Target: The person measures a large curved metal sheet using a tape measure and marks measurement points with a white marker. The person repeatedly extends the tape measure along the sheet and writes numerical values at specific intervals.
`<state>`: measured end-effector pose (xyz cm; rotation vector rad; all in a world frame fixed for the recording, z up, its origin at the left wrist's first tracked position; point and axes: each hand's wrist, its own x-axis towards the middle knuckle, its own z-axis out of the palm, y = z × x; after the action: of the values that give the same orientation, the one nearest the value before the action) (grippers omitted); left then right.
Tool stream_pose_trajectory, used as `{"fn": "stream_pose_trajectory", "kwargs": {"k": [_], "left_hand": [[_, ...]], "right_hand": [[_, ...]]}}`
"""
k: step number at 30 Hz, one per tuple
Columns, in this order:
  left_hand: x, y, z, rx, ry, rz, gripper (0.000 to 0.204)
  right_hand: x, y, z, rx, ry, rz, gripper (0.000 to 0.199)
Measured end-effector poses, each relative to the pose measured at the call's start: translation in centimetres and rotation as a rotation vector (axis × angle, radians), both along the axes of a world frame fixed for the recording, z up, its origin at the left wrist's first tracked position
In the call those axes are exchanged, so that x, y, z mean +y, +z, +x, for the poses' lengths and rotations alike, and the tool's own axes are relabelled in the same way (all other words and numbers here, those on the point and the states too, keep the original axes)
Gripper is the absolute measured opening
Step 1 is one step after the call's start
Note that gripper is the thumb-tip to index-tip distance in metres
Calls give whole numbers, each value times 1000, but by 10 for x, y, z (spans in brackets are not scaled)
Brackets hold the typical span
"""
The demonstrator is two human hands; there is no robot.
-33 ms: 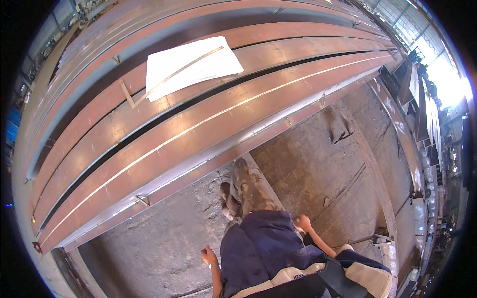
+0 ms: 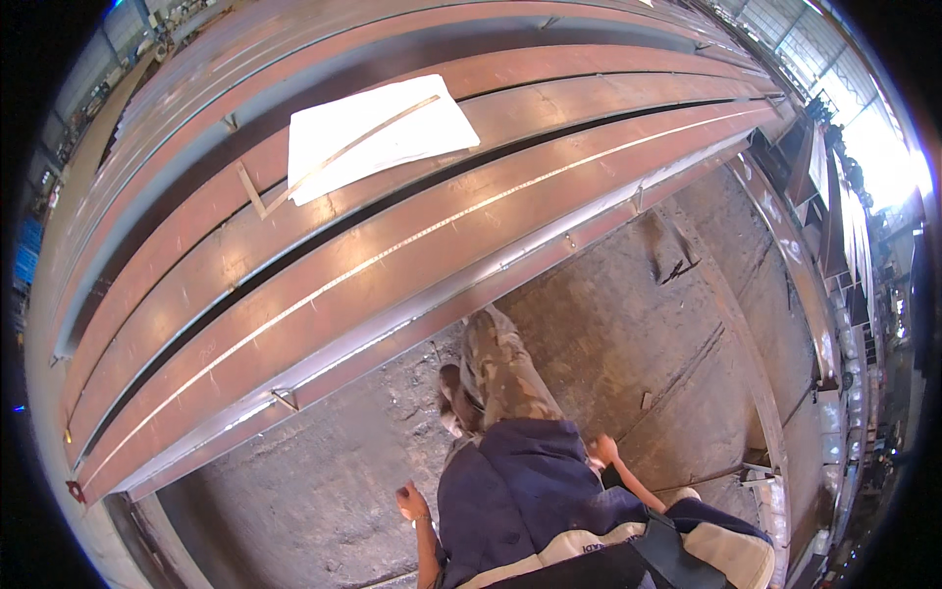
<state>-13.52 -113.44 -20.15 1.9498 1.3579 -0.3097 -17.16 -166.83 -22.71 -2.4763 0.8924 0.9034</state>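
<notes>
Curled left hand (image 2: 412,502), long beam (image 2: 422,260), seemingly steel

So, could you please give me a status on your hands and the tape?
Left hand loosely curled, nothing visible in it; right hand beside navy top, grip unclear. Tape along nearest beam, untouched. Square across white paper on beams beyond.

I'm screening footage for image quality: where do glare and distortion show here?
Head view: glare burns out the upper right background, and the white paper looks nearly washed out; head view: fisheye curvature bows the nearest brown beam, and the corners fall black.
</notes>
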Motion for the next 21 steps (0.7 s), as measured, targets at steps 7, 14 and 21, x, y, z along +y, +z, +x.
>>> {"fn": "stream_pose_trajectory", "kwargs": {"k": [7,14,21], "left_hand": [[-23,91,226,-834,-363,435,29],[-86,233,388,-1220,-447,440,24],[-94,225,472,-1129,-393,791,35]], "right_hand": [[-47,-85,-139,50,-371,-185,52],[-38,-3,-36,17,-349,-154,37],[-92,50,126,-94,-790,358,26]]}}
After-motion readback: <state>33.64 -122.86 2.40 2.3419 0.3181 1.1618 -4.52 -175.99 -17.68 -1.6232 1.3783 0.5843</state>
